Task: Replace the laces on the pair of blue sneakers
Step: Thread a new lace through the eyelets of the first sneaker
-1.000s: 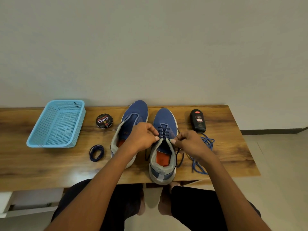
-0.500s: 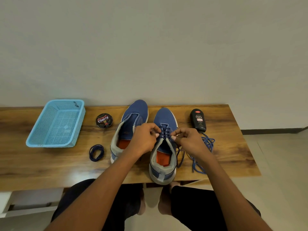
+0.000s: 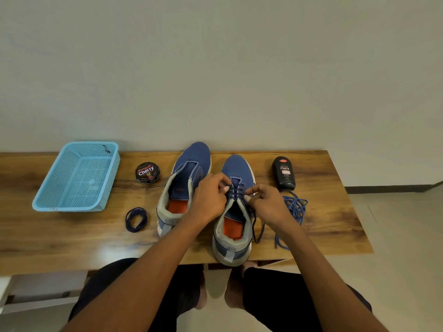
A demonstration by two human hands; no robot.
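Observation:
Two blue sneakers stand side by side on the wooden table [image 3: 72, 240], toes toward the wall. The left sneaker [image 3: 184, 171] has no lace in it. The right sneaker [image 3: 236, 171] carries a dark navy lace [image 3: 236, 190] through its lower eyelets. My left hand [image 3: 211, 200] pinches that lace at the left eyelet row. My right hand [image 3: 268, 202] pinches it at the right row, and a loose end hangs down beside the shoe. A coiled navy lace [image 3: 136, 219] lies left of the shoes. A tangled brighter blue lace [image 3: 296, 207] lies to the right.
A light blue plastic basket [image 3: 48, 200] sits at the table's left. A round Cherry polish tin [image 3: 147, 173] lies between the basket and the shoes. A black Cherry liquid polish bottle [image 3: 284, 173] lies at the back right. My knees are under the front edge.
Both hands have shifted a little forward along the right sneaker's lacing, from the upper eyelets toward the toe. Everything else on the table stays in place.

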